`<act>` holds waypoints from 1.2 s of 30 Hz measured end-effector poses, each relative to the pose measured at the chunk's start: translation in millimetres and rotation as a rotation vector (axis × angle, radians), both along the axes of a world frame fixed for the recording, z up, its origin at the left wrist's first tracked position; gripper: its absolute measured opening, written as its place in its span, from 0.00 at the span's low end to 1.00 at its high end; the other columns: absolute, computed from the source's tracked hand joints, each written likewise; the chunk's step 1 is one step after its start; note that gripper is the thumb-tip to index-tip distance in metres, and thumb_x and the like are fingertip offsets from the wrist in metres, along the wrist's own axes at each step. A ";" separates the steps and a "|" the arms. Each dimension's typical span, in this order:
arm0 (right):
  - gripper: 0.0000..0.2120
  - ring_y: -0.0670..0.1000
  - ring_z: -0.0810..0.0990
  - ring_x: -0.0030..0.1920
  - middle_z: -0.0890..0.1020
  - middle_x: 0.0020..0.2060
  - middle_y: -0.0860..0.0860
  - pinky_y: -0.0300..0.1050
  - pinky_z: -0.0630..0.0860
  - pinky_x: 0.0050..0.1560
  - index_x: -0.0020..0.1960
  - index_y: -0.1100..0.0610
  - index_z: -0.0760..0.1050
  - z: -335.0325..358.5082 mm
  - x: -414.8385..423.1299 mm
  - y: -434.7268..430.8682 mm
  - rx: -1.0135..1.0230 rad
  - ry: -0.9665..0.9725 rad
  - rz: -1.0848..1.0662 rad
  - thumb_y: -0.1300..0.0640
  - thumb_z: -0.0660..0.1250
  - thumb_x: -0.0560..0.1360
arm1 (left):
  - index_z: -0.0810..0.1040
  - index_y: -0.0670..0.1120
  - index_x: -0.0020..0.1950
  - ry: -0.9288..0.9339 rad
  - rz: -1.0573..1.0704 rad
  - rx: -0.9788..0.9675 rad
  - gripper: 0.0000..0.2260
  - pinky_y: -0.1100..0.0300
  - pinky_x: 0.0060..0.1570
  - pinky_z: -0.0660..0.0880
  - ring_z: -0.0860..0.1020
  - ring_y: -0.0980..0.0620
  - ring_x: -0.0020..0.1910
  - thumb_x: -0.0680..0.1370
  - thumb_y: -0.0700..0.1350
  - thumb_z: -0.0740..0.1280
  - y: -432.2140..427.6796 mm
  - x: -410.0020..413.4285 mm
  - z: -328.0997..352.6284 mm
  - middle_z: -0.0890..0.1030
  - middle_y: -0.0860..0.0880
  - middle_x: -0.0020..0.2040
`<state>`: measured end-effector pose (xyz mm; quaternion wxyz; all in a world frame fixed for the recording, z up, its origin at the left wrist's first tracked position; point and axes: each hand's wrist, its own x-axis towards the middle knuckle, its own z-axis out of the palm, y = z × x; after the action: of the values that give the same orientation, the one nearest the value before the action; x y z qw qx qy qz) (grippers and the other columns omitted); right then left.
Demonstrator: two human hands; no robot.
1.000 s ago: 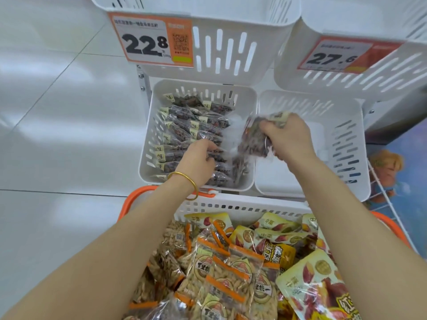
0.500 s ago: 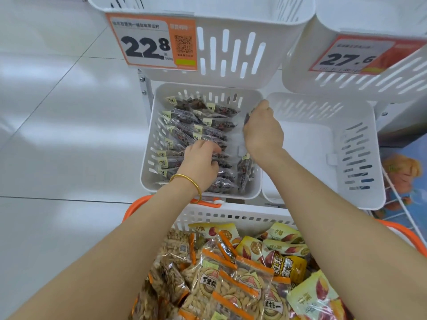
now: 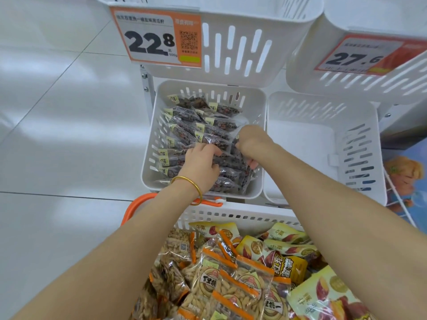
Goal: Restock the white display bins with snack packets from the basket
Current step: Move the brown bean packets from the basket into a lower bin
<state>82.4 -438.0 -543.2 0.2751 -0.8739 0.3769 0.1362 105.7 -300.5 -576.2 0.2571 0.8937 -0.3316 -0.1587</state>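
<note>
The lower left white bin (image 3: 257, 107) holds several small clear packets of dark seeds (image 3: 184, 116) laid in overlapping rows. Both hands are inside it. My left hand (image 3: 201, 162), with a gold bangle on the wrist, lies with curled fingers on the packets near the bin's front. My right hand (image 3: 250, 143) is at the right side of the bin, fingers curled down round an upright dark seed packet (image 3: 238, 155). Below stands the white basket (image 3: 231, 215) with orange handles, full of mixed snack packets (image 3: 231, 278).
The lower right white bin (image 3: 300, 144) has nothing in it. Two upper white bins overhang, with price tags 22.8 (image 3: 157, 38) and 27.6 (image 3: 360, 56). Glossy white tiled floor spreads to the left. A wire rack with a picture stands at the right edge (image 3: 402, 179).
My right hand carried a dark seed packet from over the right bin into the left bin, then drew back along its right side. My left hand stayed on the packets.
</note>
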 end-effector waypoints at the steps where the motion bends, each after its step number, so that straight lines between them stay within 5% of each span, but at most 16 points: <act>1: 0.06 0.60 0.82 0.46 0.82 0.48 0.62 0.53 0.80 0.49 0.46 0.68 0.74 -1.4 1.1 1.1 0.009 0.008 -0.008 0.67 0.60 0.78 | 0.71 0.46 0.65 -0.004 -0.004 -0.002 0.15 0.54 0.67 0.58 0.62 0.43 0.68 0.78 0.38 0.61 0.5 -0.4 -0.5 0.68 0.46 0.66; 3: 0.05 0.60 0.80 0.45 0.81 0.49 0.62 0.53 0.79 0.46 0.52 0.68 0.71 -3.5 -1.1 0.8 -0.026 -0.066 -0.027 0.67 0.60 0.78 | 0.71 0.47 0.65 -0.005 -0.006 -0.006 0.15 0.55 0.67 0.57 0.63 0.44 0.68 0.78 0.38 0.61 0.9 0.2 -2.1 0.69 0.46 0.66; 5: 0.17 0.60 0.78 0.45 0.77 0.46 0.59 0.52 0.73 0.41 0.65 0.66 0.63 -8.5 -12.2 4.5 -0.191 -0.184 -0.009 0.70 0.56 0.77 | 0.71 0.47 0.65 0.001 0.001 -0.010 0.16 0.55 0.67 0.58 0.63 0.44 0.68 0.78 0.38 0.61 1.8 1.4 -2.8 0.69 0.46 0.66; 10: 0.16 0.60 0.77 0.44 0.77 0.44 0.58 0.50 0.68 0.38 0.63 0.64 0.62 -27.3 -34.7 29.3 -0.411 -0.190 0.153 0.70 0.56 0.76 | 0.71 0.46 0.64 -0.007 0.006 -0.010 0.15 0.56 0.66 0.58 0.63 0.44 0.67 0.78 0.38 0.61 4.3 -0.5 1.8 0.69 0.46 0.66; 17: 0.20 0.62 0.79 0.48 0.78 0.50 0.59 0.55 0.77 0.48 0.68 0.57 0.64 1.2 -91.7 27.3 -0.094 -0.329 0.102 0.66 0.58 0.77 | 0.73 0.46 0.63 -0.024 0.054 -0.061 0.15 0.51 0.67 0.63 0.65 0.43 0.66 0.77 0.36 0.60 27.2 -19.1 29.7 0.70 0.46 0.66; 21: 0.17 0.54 0.80 0.37 0.79 0.47 0.51 0.45 0.75 0.36 0.66 0.54 0.70 32.2 -174.2 46.3 0.052 -0.419 0.030 0.63 0.59 0.78 | 0.76 0.44 0.59 -0.075 0.069 -0.124 0.13 0.57 0.64 0.67 0.71 0.45 0.63 0.76 0.34 0.61 50.0 -52.8 49.9 0.73 0.45 0.63; 26: 0.09 0.46 0.79 0.27 0.82 0.40 0.58 0.37 0.72 0.23 0.56 0.57 0.76 41.2 -248.5 81.5 0.303 -0.363 0.009 0.64 0.63 0.77 | 0.76 0.45 0.58 -0.040 -0.014 -0.042 0.10 0.61 0.53 0.70 0.74 0.48 0.59 0.78 0.38 0.62 84.3 -107.5 72.0 0.75 0.46 0.61; 28: 0.09 0.51 0.81 0.34 0.82 0.40 0.56 0.40 0.74 0.28 0.55 0.57 0.78 37.8 -260.2 100.2 0.276 -0.268 0.126 0.63 0.64 0.77 | 0.77 0.47 0.58 -0.014 -0.079 0.058 0.10 0.65 0.47 0.68 0.74 0.50 0.55 0.78 0.41 0.63 99.9 -127.3 78.8 0.75 0.49 0.57; 32: 0.10 0.50 0.77 0.46 0.79 0.45 0.49 0.46 0.75 0.46 0.54 0.56 0.80 23.1 -265.9 144.3 0.136 -0.115 0.456 0.52 0.66 0.76 | 0.78 0.46 0.58 0.027 -0.154 0.257 0.11 0.62 0.53 0.68 0.72 0.52 0.51 0.77 0.41 0.64 131.7 -148.7 86.4 0.73 0.51 0.50; 36: 0.34 0.57 0.70 0.61 0.72 0.59 0.54 0.53 0.73 0.53 0.66 0.54 0.70 -1.2 -274.4 180.6 -0.150 0.043 0.677 0.32 0.64 0.70 | 0.77 0.47 0.60 0.038 -0.206 0.409 0.14 0.63 0.55 0.67 0.71 0.53 0.52 0.75 0.41 0.66 156.8 -155.2 84.4 0.76 0.50 0.57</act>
<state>-191.9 -257.4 -544.4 0.1412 -0.9641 0.0803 0.2099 -49.4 -143.7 -491.8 0.0592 0.8856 -0.3769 -0.2648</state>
